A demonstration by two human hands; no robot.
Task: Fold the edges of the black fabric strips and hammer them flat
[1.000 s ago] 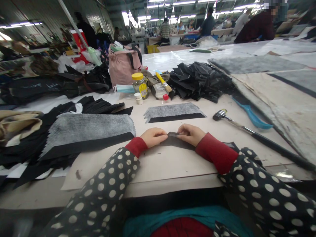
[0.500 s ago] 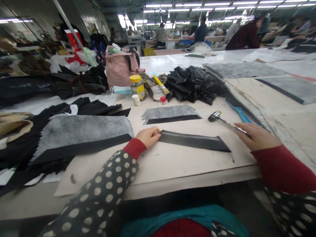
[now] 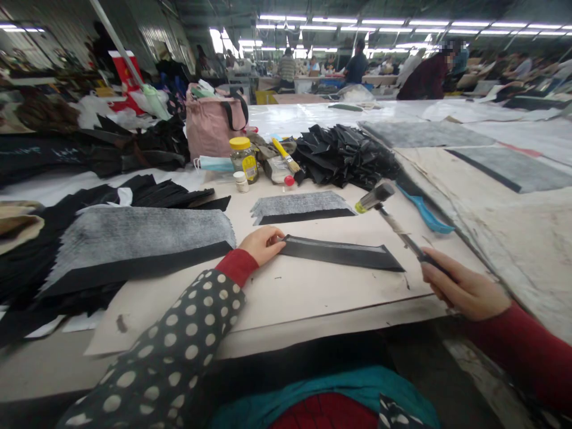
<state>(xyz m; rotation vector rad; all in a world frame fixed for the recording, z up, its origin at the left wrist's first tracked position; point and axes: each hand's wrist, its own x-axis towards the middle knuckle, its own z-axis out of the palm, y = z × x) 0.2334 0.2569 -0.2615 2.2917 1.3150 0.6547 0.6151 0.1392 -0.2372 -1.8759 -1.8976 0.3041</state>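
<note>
A long black folded strip (image 3: 342, 252) lies flat on the table (image 3: 313, 298) in front of me. My left hand (image 3: 263, 244) pinches its left end, fingers pressed on the fold. My right hand (image 3: 460, 289) is wrapped round the dark handle of a hammer (image 3: 393, 219), whose metal head is raised above the table, just right of a grey-and-black piece (image 3: 304, 207).
A large grey-and-black stack (image 3: 138, 235) lies at left. Behind stand a yellow-lidded jar (image 3: 243, 158), a brush (image 3: 286, 156), a pink bag (image 3: 212, 125) and a heap of black pieces (image 3: 344, 155). A blue tool (image 3: 424, 214) lies right. People work at far tables.
My right hand left the strip, reached right to the hammer, gripped its handle and lifted the head off the table. My left hand stayed on the strip's left end.
</note>
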